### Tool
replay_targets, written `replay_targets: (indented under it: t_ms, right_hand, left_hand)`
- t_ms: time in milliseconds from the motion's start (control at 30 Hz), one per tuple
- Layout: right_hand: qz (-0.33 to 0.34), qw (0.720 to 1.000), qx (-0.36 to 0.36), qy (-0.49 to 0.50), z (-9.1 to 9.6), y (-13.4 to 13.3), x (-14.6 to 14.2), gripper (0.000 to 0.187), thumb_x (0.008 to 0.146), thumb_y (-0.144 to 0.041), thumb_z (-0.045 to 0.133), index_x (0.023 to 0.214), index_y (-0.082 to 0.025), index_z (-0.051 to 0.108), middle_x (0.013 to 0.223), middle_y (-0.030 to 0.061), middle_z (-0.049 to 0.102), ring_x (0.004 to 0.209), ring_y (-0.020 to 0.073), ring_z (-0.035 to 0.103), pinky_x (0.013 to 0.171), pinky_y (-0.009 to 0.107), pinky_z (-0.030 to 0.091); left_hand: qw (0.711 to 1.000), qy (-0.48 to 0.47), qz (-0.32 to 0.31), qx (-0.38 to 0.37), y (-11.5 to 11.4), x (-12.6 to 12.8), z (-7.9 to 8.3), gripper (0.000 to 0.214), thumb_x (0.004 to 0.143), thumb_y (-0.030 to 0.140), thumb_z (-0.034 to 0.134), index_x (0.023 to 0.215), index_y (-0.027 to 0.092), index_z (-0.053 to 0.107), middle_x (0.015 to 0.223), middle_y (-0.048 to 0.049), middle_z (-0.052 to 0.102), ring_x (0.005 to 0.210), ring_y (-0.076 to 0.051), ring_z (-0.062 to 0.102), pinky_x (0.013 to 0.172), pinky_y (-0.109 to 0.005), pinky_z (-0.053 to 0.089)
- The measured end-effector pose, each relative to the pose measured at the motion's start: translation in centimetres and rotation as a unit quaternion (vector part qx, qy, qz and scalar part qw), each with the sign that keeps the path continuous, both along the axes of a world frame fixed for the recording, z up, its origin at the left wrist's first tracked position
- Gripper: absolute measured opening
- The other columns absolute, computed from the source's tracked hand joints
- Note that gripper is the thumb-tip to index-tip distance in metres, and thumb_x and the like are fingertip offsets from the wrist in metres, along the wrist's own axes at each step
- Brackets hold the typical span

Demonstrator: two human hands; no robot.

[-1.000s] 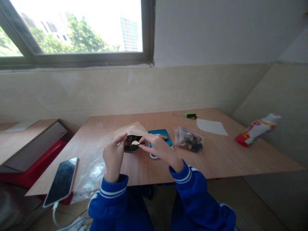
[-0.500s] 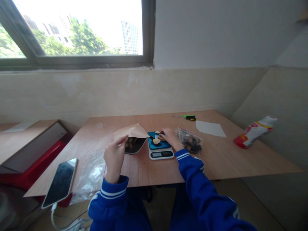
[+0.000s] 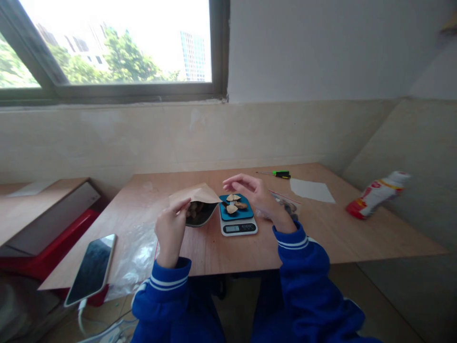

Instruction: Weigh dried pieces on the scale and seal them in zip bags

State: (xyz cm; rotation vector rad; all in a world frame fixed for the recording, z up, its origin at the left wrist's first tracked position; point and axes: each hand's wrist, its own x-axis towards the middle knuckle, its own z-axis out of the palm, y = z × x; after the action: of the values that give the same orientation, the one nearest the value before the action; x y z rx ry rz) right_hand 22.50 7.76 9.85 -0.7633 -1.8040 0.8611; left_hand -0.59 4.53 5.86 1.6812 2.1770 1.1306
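My left hand (image 3: 170, 227) pinches the open edge of a brown paper bag (image 3: 195, 194), holding its mouth open; dark and pale pieces show inside. Just to its right stands a small kitchen scale (image 3: 237, 222) with a blue top carrying a few pale and brown slices (image 3: 233, 203). My right hand (image 3: 257, 195) hovers over the right side of the scale, fingers spread and relaxed, nothing in them. Behind that hand lies a clear zip bag of dark pieces (image 3: 287, 205), partly hidden.
A wooden table (image 3: 332, 228) holds a phone (image 3: 92, 268) on clear plastic at the front left, a green-handled screwdriver (image 3: 278, 174) and white paper (image 3: 312, 190) at the back. A red-and-white bottle (image 3: 377, 194) lies at the right. Left stands a lower desk over something red.
My right hand carried a pale slice from the bag's mouth to the scale, set it on the blue top, then lifted off empty. The left hand kept hold of the bag.
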Motion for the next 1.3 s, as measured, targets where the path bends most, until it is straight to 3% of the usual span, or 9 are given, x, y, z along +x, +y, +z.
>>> replay_targets:
  t_ms: [100,167,333,533,633,800,933,1133,1300]
  right_hand:
    - [0.143,0.985,0.006,-0.099,2.1,-2.1,-1.7,0.025,0.097,-0.027,0.047,0.109,-0.018,0.067,0.108,0.0046,0.071,0.103,0.015,0.065,0.089,0.028,0.051]
    - [0.167,0.966,0.045,-0.19,1.4,-2.6,-3.6,0.026,0.097,-0.021,0.045,0.111,-0.018,0.067,0.113,0.0046,0.07,0.106,0.0148,0.064,0.093,0.027,0.049]
    - [-0.032,0.888,0.106,-0.447,-4.3,-2.4,-9.7,0.032,0.092,-0.003,0.041,0.116,-0.008,0.062,0.12,0.015,0.065,0.111,0.0226,0.062,0.092,0.033,0.052]
    - [-0.085,0.876,0.048,-0.473,-7.9,-1.8,-13.5,0.037,0.089,0.0,0.038,0.119,-0.003,0.059,0.119,0.0223,0.064,0.106,0.0302,0.065,0.086,0.041,0.056]
    - [-0.09,0.876,0.02,-0.473,-9.1,-0.6,-14.0,0.037,0.088,-0.002,0.042,0.121,0.0,0.058,0.126,0.0262,0.059,0.113,0.0345,0.061,0.094,0.046,0.051]
    - [-0.096,0.888,0.003,-0.45,-10.6,1.3,-13.7,0.047,0.086,0.0,0.046,0.13,-0.011,0.054,0.129,0.0181,0.061,0.127,0.0326,0.05,0.108,0.046,0.037]
    - [-0.097,0.895,-0.014,-0.434,-10.8,2.0,-13.2,0.047,0.087,0.001,0.041,0.128,-0.015,0.057,0.12,0.0145,0.067,0.127,0.0309,0.05,0.107,0.043,0.037]
    - [-0.068,0.9,-0.015,-0.431,-10.4,1.6,-12.4,0.042,0.088,-0.003,0.043,0.126,-0.011,0.058,0.13,0.0189,0.06,0.13,0.0326,0.047,0.107,0.044,0.036]
    - [0.031,0.894,-0.036,-0.446,-9.3,1.7,-10.4,0.021,0.078,-0.012,0.063,0.098,-0.012,0.072,0.107,0.0157,0.072,0.098,0.0295,0.067,0.086,0.035,0.051]
  left_hand:
    - [1.0,0.002,0.001,-0.002,-0.1,0.3,0.4,0.028,0.086,0.036,0.054,0.105,0.031,0.074,0.098,-0.0053,0.076,0.092,-0.027,0.069,0.069,-0.031,0.046]
    - [1.0,0.0,0.006,-0.011,-0.1,0.4,0.8,0.028,0.086,0.036,0.054,0.106,0.031,0.074,0.099,-0.0056,0.076,0.093,-0.027,0.069,0.069,-0.031,0.046]
    - [1.0,0.005,0.01,-0.018,-0.5,0.4,1.0,0.029,0.087,0.036,0.054,0.107,0.031,0.073,0.1,-0.0065,0.076,0.092,-0.028,0.069,0.069,-0.032,0.046]
    - [0.999,-0.037,-0.027,-0.008,-2.1,0.1,-1.6,0.027,0.086,0.035,0.055,0.105,0.03,0.074,0.094,-0.0052,0.077,0.088,-0.025,0.07,0.07,-0.03,0.049]
    - [0.996,-0.067,-0.056,0.017,-2.7,0.1,-3.0,0.027,0.087,0.033,0.055,0.106,0.028,0.074,0.1,-0.0047,0.076,0.092,-0.024,0.07,0.077,-0.032,0.051]
    - [0.99,-0.092,-0.093,0.043,-2.4,0.7,-4.1,0.025,0.086,0.031,0.057,0.104,0.028,0.074,0.101,-0.0023,0.076,0.096,-0.023,0.07,0.085,-0.033,0.052]
    - [0.99,-0.097,-0.093,0.033,-2.3,1.3,-4.1,0.026,0.087,0.031,0.056,0.106,0.027,0.073,0.105,-0.0037,0.075,0.094,-0.023,0.071,0.078,-0.032,0.054]
    - [0.99,-0.1,-0.09,0.046,-2.2,1.0,-3.9,0.024,0.086,0.031,0.058,0.103,0.028,0.074,0.101,-0.0015,0.075,0.093,-0.022,0.071,0.077,-0.029,0.054]
    - [0.991,-0.091,-0.09,0.038,-1.9,0.8,-3.9,0.023,0.086,0.033,0.057,0.101,0.029,0.075,0.097,-0.0012,0.076,0.089,-0.021,0.071,0.08,-0.031,0.052]
